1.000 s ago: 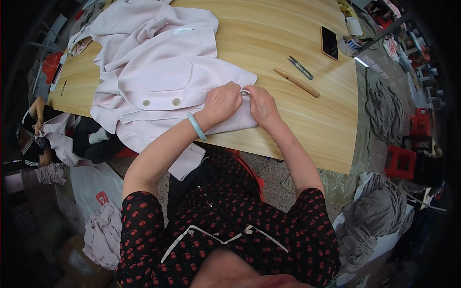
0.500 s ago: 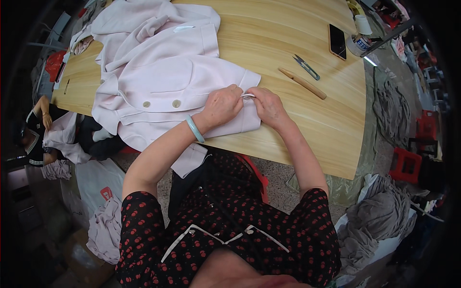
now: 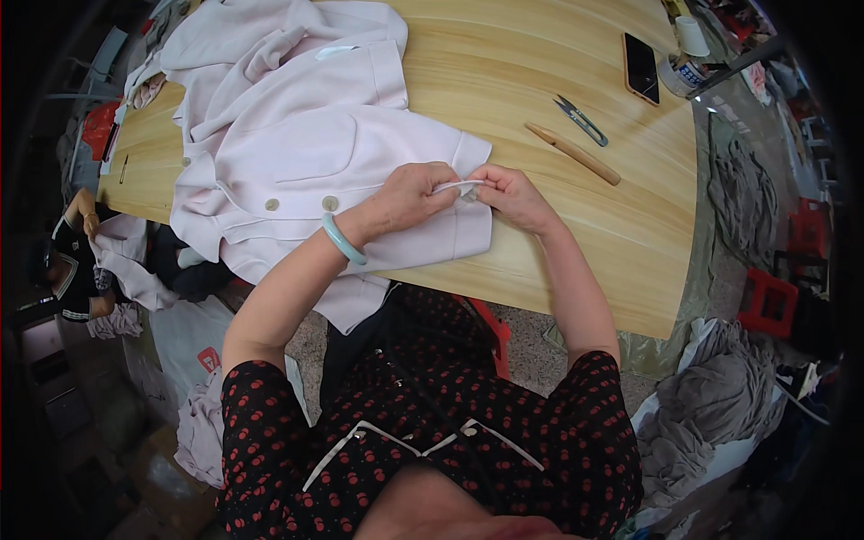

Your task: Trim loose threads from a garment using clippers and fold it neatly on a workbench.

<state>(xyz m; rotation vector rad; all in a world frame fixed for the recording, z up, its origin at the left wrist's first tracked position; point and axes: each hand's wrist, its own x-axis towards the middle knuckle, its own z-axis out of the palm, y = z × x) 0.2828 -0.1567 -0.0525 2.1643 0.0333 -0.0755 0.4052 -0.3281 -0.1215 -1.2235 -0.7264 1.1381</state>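
Note:
A pale pink jacket (image 3: 288, 157) lies spread on the wooden table, its front edge toward me. Two round buttons (image 3: 330, 204) show along that edge, left of my hands. My left hand (image 3: 416, 196), with a light green bangle on its wrist, pinches the jacket's front edge near the hem. Close beside it, my right hand (image 3: 511, 196) pinches the same edge. A narrow fold of cloth is drawn up between the two hands, with another button (image 3: 468, 193) just below it. Both sets of fingertips are partly hidden by the fabric.
Right of the jacket, the table (image 3: 540, 54) holds a pointed wooden stick (image 3: 573, 153), thread snips (image 3: 581, 121) and a phone (image 3: 641, 68). A tub (image 3: 682, 76) stands beyond. Another person (image 3: 76, 252) handles pink cloth at far left. Grey cloth (image 3: 711, 409) is heaped at right.
My hands have moved slightly apart and turned, and the pinched edge now shows as a longer fold with the button visible beneath it. The view has shifted a little.

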